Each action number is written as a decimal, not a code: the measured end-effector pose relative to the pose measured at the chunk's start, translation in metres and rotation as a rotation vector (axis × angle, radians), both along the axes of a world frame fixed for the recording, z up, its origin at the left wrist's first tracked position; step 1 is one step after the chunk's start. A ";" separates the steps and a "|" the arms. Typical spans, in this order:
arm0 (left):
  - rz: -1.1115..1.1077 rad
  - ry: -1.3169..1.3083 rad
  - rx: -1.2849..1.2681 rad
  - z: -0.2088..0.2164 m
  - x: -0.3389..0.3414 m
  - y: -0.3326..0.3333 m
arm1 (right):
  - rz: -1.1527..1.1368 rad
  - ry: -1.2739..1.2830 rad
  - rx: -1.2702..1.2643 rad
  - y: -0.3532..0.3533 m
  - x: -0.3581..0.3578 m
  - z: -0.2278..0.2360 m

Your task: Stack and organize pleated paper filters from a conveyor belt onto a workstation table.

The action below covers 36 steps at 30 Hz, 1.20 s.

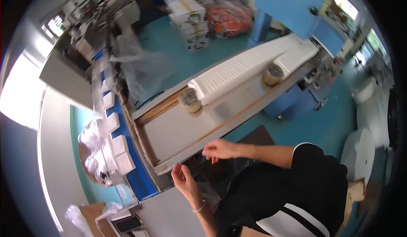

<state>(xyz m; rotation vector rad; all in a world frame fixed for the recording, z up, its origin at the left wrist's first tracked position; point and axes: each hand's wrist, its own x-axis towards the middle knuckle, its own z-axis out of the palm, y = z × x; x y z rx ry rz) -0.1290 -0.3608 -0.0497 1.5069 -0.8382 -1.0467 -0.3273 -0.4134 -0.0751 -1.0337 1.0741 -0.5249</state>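
Both of my hands hover by the near rim of a long shallow tray table (169, 135), and nothing shows in either one. My left hand (185, 184), with a bracelet at its wrist, is raised beside the tray's near left corner, fingers loosely bent and apart. Just to its right, my right hand (221, 149) hangs with relaxed, half-curled fingers. Long rows of thin white pieces (241, 69) stand packed in the tray. Against their near ends rest two round, tan-sided blocks, one on the left (189, 100) and one on the right (272, 74).
A blue conveyor belt (142, 186) carries several white packets (120, 144) at the left. Clear plastic bags (95, 137) fill a round container beyond it. Blue machinery (292, 8) stands at the tray's far end, and stacked cartons (188, 19) are at the back.
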 end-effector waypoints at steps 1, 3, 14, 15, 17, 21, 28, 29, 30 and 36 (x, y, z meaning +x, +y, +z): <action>-0.070 -0.016 0.012 0.005 -0.012 -0.009 | -0.047 -0.031 0.051 -0.014 -0.027 0.014; -0.166 -0.034 0.005 0.013 -0.036 -0.024 | -0.281 0.014 -0.040 -0.032 -0.077 0.022; -0.257 -0.709 -0.027 0.008 -0.109 -0.161 | -0.851 1.005 -0.927 -0.110 -0.341 0.053; -0.266 -0.753 -0.120 0.001 -0.108 -0.177 | -0.879 1.010 -0.963 -0.119 -0.359 0.059; -0.269 -0.803 -0.192 -0.020 -0.101 -0.209 | -0.888 1.029 -1.014 -0.139 -0.399 0.056; -0.180 -0.346 -0.054 -0.058 -0.101 -0.235 | -0.855 1.155 -0.948 -0.184 -0.464 0.034; 0.475 -1.184 -0.612 0.163 -0.124 -0.170 | -1.031 0.585 -1.048 -0.145 -0.423 0.193; 0.760 -1.299 -0.692 0.136 -0.004 -0.120 | -1.066 0.424 -1.205 -0.143 -0.419 0.223; 0.792 -1.314 -0.662 0.140 -0.004 -0.103 | -1.026 0.402 -1.208 -0.154 -0.402 0.242; 0.675 -1.329 -0.644 0.089 0.115 -0.072 | -0.743 0.483 -1.262 -0.184 -0.397 0.226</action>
